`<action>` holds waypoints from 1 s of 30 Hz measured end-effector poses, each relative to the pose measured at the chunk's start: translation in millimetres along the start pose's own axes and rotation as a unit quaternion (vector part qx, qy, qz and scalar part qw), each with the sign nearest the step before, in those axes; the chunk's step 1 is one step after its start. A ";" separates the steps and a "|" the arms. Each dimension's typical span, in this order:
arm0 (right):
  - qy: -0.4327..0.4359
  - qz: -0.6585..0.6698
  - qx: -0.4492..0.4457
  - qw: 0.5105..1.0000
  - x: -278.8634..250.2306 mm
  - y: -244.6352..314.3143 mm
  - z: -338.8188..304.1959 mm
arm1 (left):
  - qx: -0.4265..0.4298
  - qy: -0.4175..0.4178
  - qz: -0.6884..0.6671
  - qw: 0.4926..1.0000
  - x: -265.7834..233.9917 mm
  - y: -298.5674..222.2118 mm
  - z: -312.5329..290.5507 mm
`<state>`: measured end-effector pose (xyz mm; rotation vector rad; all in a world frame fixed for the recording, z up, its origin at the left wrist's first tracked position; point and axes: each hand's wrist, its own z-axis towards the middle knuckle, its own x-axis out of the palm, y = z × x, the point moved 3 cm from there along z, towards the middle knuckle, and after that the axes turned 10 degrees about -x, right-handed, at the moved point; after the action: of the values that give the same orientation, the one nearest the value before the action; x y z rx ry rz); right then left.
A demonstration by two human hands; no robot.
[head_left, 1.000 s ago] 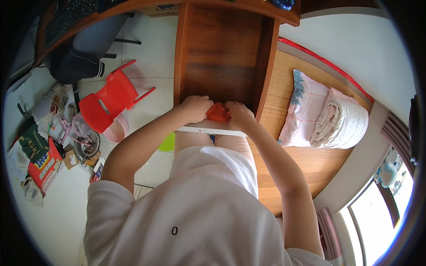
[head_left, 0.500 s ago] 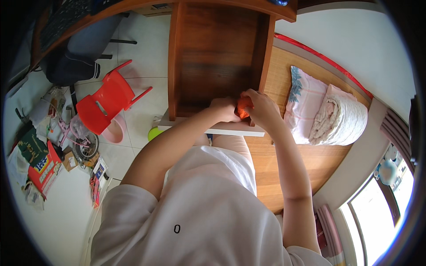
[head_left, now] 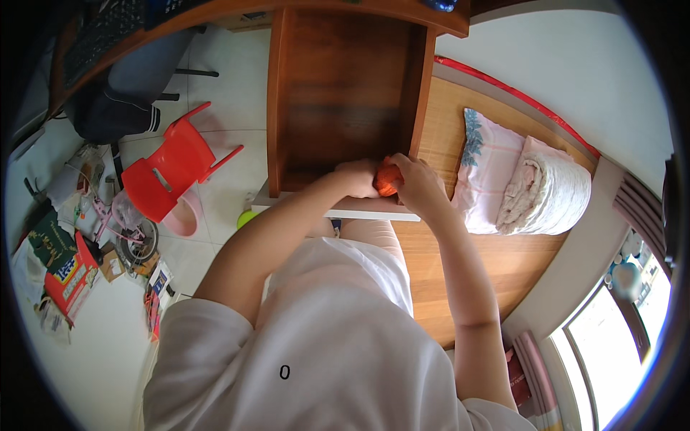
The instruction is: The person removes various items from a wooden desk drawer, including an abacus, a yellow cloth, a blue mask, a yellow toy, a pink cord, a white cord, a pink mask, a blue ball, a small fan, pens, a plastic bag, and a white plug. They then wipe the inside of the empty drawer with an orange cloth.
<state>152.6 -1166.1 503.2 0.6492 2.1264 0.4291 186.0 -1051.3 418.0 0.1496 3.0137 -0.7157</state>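
Observation:
A crumpled orange-red cloth [head_left: 388, 178] is bunched between my hands at the near right corner of a pulled-out brown wooden drawer [head_left: 345, 93]. My right hand [head_left: 420, 181] grips it from the right, fingers curled over its top, beside the drawer's right wall. From the left, my left hand [head_left: 357, 178] is closed against the same cloth, with most of its fingertips hidden. Both hands are over the drawer's pale front panel [head_left: 345, 208], which faces my body. The drawer's bottom shows bare brown wood.
Left of the drawer stand a red plastic chair [head_left: 169, 169] and a pink basin [head_left: 183, 215] on tiles. Packages and a small bicycle wheel [head_left: 136, 244] crowd the far left. At right, a bed mat [head_left: 438, 122] holds a pillow [head_left: 485, 172] and rolled quilt [head_left: 550, 190].
Both hands stay together on the cloth, which is turned and more tightly bunched between them. The whole view has shifted slightly, so the drawer appears a little farther left.

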 end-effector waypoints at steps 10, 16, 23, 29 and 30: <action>0.084 0.076 -0.032 0.993 60.3 19.1 -5.0 | 0.011 -0.123 0.125 0.984 -10.2 96.7 -26.5; 0.098 0.076 -0.029 0.992 79.0 42.1 5.4 | -0.087 -0.195 0.234 0.948 -8.4 100.1 -55.5; 0.103 0.069 -0.038 0.992 83.7 41.6 12.2 | -0.071 -0.184 0.290 0.936 -4.2 103.2 -80.2; 0.112 0.110 -0.019 0.987 79.1 47.5 16.9 | -0.036 -0.184 0.180 0.966 -23.2 96.9 -120.4; 0.105 0.131 -0.020 0.986 74.1 52.1 19.7 | -0.025 -0.220 0.133 0.966 -32.9 93.9 -131.6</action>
<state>146.6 -1079.2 471.5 0.9001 2.2290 0.7093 226.2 -911.3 495.6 0.3362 2.5213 -0.5566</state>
